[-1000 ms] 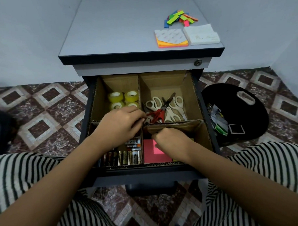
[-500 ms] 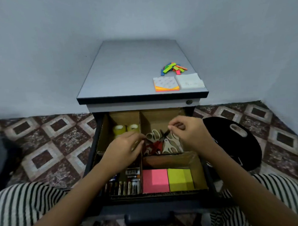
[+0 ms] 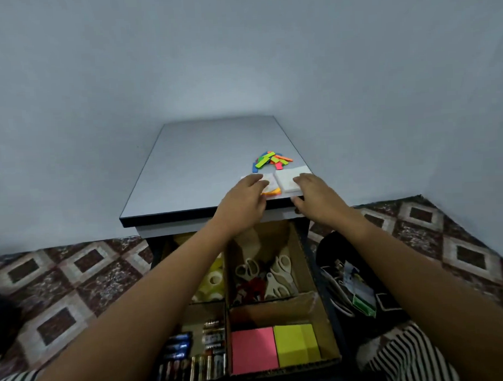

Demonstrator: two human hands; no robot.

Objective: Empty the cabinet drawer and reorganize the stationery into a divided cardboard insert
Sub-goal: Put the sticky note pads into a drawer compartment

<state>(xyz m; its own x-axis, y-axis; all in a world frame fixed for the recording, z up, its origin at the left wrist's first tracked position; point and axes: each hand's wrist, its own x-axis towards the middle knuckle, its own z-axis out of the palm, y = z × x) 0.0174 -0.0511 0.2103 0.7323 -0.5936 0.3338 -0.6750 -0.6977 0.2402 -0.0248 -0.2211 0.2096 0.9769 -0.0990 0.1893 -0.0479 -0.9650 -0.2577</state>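
As both arms stretch up out of the open drawer (image 3: 318, 276), the person's left hand (image 3: 245, 197) and right hand (image 3: 312, 195) arrive at the near right corner of the grey cabinet top (image 3: 203, 169). Half a second earlier the left hand sat at the centre divider of the cardboard insert (image 3: 302, 257) and the right hovered over the scissors (image 3: 272, 275); a second ago both were low in the front compartments.

The left hand's fingers (image 3: 255, 181) lie outstretched on the orange-backed note pad (image 3: 270, 182), with no grasp closed round it. The right hand's fingers (image 3: 303, 179) rest on the near edge of the white note pad (image 3: 286, 180) just beside it, only loosely bent, the thumb down at the cabinet's front edge.

A heap of coloured page flags (image 3: 272, 160) lies just behind the two pads. Below, the insert fills the drawer: tape rolls (image 3: 212, 281) rear left, scissors rear right, batteries (image 3: 194, 357) front left, and a pink pad (image 3: 253, 348) touching a yellow pad (image 3: 296, 344) front right. A black bag (image 3: 327, 247) holding small items sits on the tiled floor (image 3: 75, 284) to the drawer's right.
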